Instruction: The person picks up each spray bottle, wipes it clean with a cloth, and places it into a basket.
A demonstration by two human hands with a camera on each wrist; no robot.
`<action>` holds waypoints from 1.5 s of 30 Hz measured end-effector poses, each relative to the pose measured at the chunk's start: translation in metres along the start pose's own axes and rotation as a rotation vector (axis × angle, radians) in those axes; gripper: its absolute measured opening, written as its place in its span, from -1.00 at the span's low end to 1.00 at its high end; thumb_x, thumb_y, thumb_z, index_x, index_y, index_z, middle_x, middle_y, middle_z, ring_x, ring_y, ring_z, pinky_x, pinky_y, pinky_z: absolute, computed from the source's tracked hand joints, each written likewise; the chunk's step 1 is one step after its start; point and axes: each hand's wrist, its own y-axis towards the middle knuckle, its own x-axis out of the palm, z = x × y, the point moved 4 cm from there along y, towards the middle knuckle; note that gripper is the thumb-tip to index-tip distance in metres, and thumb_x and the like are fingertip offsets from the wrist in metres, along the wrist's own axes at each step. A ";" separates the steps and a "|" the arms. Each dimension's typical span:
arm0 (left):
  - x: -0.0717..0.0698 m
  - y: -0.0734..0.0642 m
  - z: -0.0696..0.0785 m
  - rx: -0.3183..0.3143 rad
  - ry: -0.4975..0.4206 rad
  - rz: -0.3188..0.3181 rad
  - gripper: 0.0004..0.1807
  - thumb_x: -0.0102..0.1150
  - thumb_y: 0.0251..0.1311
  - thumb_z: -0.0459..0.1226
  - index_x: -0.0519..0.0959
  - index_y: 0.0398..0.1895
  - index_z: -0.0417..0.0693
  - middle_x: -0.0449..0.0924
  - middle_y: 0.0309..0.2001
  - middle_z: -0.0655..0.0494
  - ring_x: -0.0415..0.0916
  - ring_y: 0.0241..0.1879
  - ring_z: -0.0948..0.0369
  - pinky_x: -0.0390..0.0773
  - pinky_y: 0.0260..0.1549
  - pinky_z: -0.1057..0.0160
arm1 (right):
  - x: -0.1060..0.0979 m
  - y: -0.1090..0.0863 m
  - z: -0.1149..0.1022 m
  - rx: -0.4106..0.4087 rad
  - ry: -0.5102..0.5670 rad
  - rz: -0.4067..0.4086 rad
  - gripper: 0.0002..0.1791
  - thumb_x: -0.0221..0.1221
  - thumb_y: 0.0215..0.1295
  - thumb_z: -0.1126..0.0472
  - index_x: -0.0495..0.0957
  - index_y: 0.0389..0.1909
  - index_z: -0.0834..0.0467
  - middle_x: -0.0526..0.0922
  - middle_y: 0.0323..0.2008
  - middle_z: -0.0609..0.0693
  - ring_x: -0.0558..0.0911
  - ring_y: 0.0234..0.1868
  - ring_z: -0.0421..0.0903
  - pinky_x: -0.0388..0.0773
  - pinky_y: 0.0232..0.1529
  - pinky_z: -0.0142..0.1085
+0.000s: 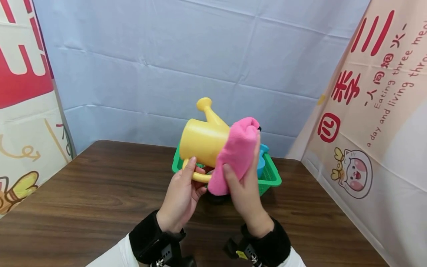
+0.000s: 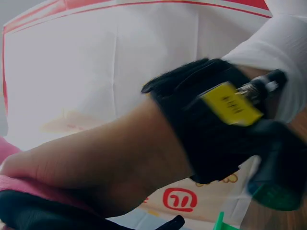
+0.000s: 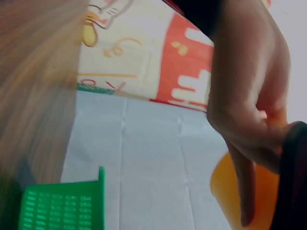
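A yellow toy watering can (image 1: 203, 142) is held tilted above the green basket, its spout pointing up. My left hand (image 1: 181, 194) grips its curved handle, thumb on top. My right hand (image 1: 247, 196) holds a pink cloth (image 1: 238, 152) against the right end of the can, covering that end. A small black bit shows at the cloth's upper right edge. The left wrist view catches the right hand (image 2: 91, 158) with the pink cloth at lower left. In the right wrist view, the left hand (image 3: 249, 110) is by the yellow can (image 3: 223, 184).
The green slotted basket (image 1: 274, 176) stands on the dark wood table (image 1: 110, 185), behind the hands. Inside it is a light blue item (image 1: 261, 163), mostly hidden. A pale blue sheet (image 1: 200, 55) hangs behind, with printed cloths (image 1: 373, 122) on both sides.
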 end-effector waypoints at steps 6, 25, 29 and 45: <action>-0.001 0.004 0.002 0.033 -0.022 0.044 -0.58 -0.11 0.34 0.04 0.31 -0.25 -0.18 0.37 -0.25 0.01 0.40 -0.46 0.28 0.47 -0.47 0.46 | 0.008 -0.003 -0.005 -0.042 -0.062 -0.052 0.05 0.19 0.23 0.23 -0.41 0.45 -0.07 0.11 0.30 -0.02 0.19 0.27 -0.01 0.48 0.04 -0.21; 0.005 0.001 0.005 0.106 0.352 -0.139 -0.59 -0.13 0.39 -0.04 0.43 -0.30 -0.26 0.52 -0.14 -0.11 0.57 -0.13 0.09 0.50 -0.46 0.34 | -0.027 0.009 -0.001 0.109 0.207 0.139 -0.49 -0.13 0.36 0.19 0.06 0.31 0.07 0.26 0.21 0.03 0.26 0.21 0.00 0.34 0.12 -0.25; -0.002 0.005 0.005 0.192 0.434 -0.082 -0.62 -0.14 0.41 -0.08 0.48 -0.22 -0.25 0.54 -0.21 -0.06 0.51 -0.22 0.11 0.54 -0.41 0.27 | -0.018 0.007 0.016 0.258 0.236 0.086 -0.49 -0.13 0.43 0.10 0.02 0.34 0.00 0.26 0.21 -0.02 0.28 0.20 -0.04 0.34 0.13 -0.24; -0.022 0.023 0.030 0.419 0.635 0.006 -0.53 -0.34 0.47 -0.05 0.41 -0.28 -0.28 0.50 -0.20 -0.12 0.52 -0.22 0.09 0.55 -0.24 0.19 | -0.011 0.008 0.046 0.602 0.018 -0.305 -0.42 0.13 0.29 -0.01 0.12 0.21 0.05 0.45 -0.04 0.10 0.51 -0.05 0.02 0.51 -0.08 -0.15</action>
